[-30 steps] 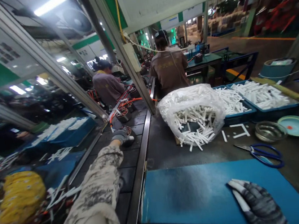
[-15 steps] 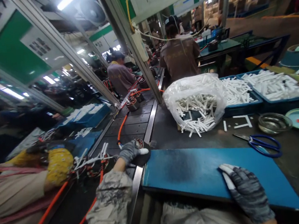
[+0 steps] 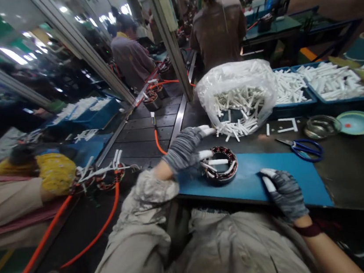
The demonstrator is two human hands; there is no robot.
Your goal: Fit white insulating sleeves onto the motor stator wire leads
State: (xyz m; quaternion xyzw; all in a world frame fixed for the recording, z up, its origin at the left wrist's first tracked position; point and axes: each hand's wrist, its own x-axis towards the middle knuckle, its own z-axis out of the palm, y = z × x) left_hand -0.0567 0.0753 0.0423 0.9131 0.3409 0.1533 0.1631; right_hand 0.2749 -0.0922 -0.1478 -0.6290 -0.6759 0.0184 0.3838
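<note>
My left hand [image 3: 185, 148], in a grey glove with white fingertips, grips the near rim of a round motor stator [image 3: 222, 169] with copper windings and white sleeves. The stator rests on the left end of a blue mat [image 3: 293, 180]. My right hand [image 3: 285, 192], also gloved, lies flat on the mat's front edge with its fingers stretched out and nothing in it. It is a short way right of the stator and does not touch it.
A plastic bag of white sleeves [image 3: 237, 98] stands behind the mat, with blue trays [image 3: 336, 99] of more beside it. Blue scissors [image 3: 303, 148], a metal bowl [image 3: 322, 126] and a green dish [image 3: 356, 123] lie right. A conveyor [image 3: 148, 131], an orange cable [image 3: 111, 211] and a co-worker's yellow sleeve [image 3: 55, 170] are left.
My left hand has drawn the stator back off the conveyor and set it on the blue mat. My right hand has stayed on the mat. The view has tilted down.
</note>
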